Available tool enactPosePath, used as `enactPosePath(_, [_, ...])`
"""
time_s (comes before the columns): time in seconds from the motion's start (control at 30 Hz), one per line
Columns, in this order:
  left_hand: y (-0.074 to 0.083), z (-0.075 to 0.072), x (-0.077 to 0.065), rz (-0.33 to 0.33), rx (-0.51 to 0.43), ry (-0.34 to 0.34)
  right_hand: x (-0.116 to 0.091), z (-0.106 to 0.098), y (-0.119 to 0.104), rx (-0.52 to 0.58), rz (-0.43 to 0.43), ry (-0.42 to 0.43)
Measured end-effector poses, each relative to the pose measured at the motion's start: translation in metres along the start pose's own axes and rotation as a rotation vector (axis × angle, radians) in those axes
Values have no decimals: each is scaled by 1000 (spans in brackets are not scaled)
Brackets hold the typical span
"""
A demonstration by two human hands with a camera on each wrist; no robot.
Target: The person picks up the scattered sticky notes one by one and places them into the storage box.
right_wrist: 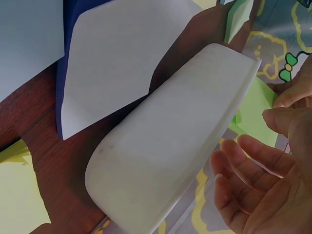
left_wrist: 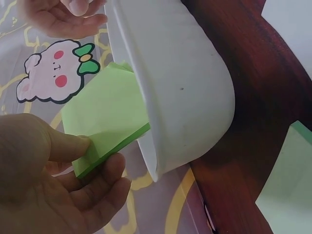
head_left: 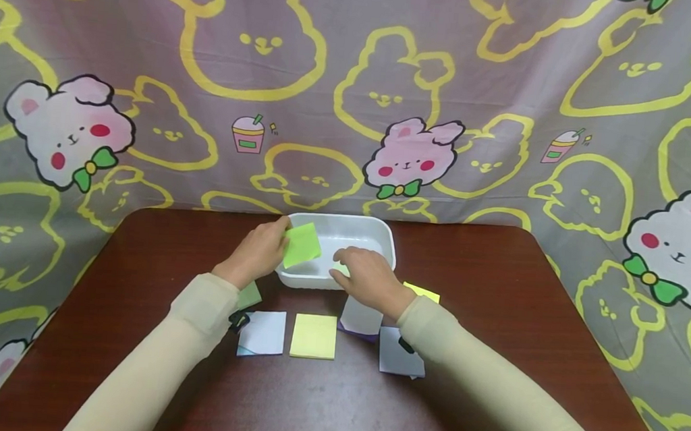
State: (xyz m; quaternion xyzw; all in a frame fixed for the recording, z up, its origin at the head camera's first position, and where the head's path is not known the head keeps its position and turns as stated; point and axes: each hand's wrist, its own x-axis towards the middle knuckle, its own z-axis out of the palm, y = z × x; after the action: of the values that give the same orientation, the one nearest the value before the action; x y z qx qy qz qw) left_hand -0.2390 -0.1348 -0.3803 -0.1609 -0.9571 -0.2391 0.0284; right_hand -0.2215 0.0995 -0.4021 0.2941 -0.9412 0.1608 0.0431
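Between the thumb and fingers of my left hand (head_left: pixel 257 250) is a bright green sticky note pad (head_left: pixel 302 246), tilted over the left side of a white plastic tray (head_left: pixel 333 283). The left wrist view shows the thumb on top of the pad and fingers beneath it. My right hand (head_left: pixel 370 276) hovers over the tray's right half, fingers loosely bent and apart; the right wrist view shows nothing gripped. A pale green patch (head_left: pixel 340 268) is visible by its fingertips in the head view, partly hidden by the hand.
In front of the tray lie several note pads: a darker green one (head_left: pixel 249 296), a whitish-blue one (head_left: pixel 264 331), a yellow one (head_left: pixel 314 337), a white one on purple (head_left: pixel 362 317), a grey-blue one (head_left: pixel 398 358) and another yellow (head_left: pixel 423 292). A patterned curtain (head_left: pixel 322 119) hangs behind.
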Motion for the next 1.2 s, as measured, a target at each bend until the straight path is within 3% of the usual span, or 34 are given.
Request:
enactPosePath(0.4, [-2, 10, 5, 18, 13, 7, 2, 3, 4, -28, -12, 7])
enactPosePath(1.2, [-1, 25, 9, 18, 59, -70, 2, 2, 4, -22, 12, -6])
